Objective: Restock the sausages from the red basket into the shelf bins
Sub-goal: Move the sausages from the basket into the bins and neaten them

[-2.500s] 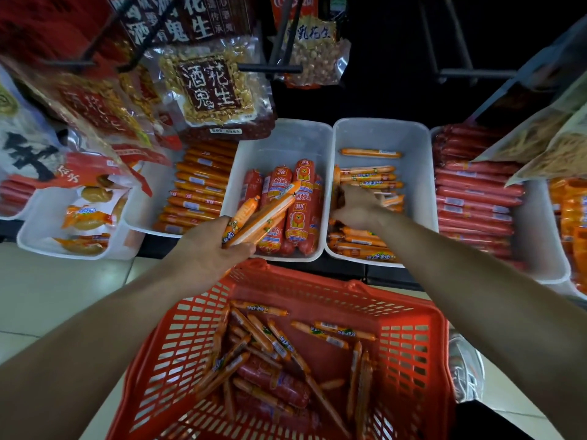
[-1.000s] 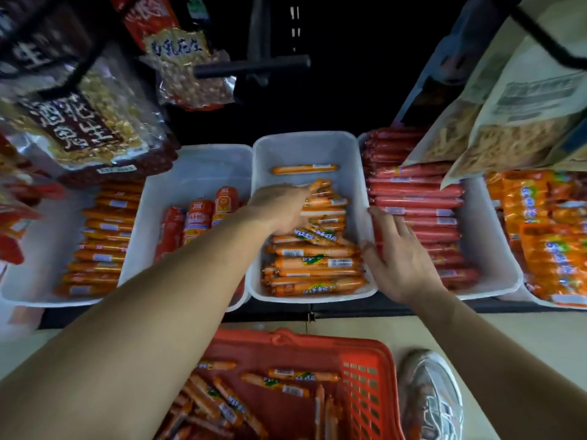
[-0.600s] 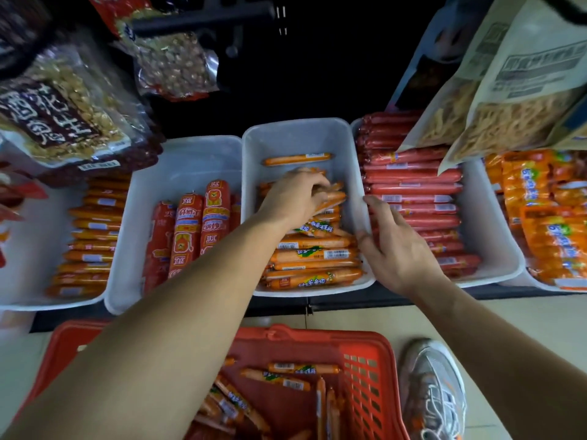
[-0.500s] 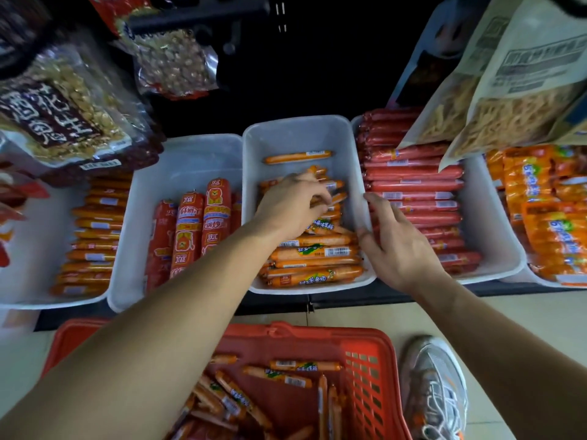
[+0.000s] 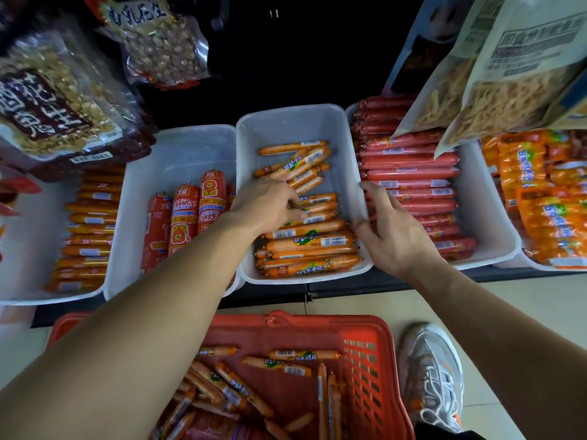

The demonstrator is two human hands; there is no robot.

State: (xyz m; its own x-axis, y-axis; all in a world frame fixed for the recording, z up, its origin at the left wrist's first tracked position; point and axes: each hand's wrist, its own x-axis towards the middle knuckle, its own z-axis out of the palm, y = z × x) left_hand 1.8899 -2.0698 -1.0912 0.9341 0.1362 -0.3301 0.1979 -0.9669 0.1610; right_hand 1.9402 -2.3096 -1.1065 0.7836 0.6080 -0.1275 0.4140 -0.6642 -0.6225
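The red basket (image 5: pixel 365 360) sits on the floor at the bottom of the view, with several thin orange sausages (image 5: pixel 276 365) loose inside. Above it, the middle white bin (image 5: pixel 295 128) holds orange sausages stacked crosswise at the front (image 5: pixel 311 246) and a slanted bunch at the back (image 5: pixel 298 166). My left hand (image 5: pixel 270 204) reaches into this bin, its fingers spread and resting on the sausages, holding none. My right hand (image 5: pixel 390 230) grips the bin's right wall, thumb inside and fingers outside.
Neighbouring white bins hold fat red sausages (image 5: pixel 185 217), orange sticks (image 5: pixel 89 230), long red sausages (image 5: pixel 409 173) and orange packs (image 5: pixel 540 198). Peanut bags (image 5: pixel 54 106) and snack bags (image 5: pixel 508 74) hang low above. A shoe (image 5: pixel 432 376) stands right of the basket.
My left hand carried a bundle from the basket side into the middle bin, let it go at the back and drew toward the front. My right hand moved to the bin's right wall.
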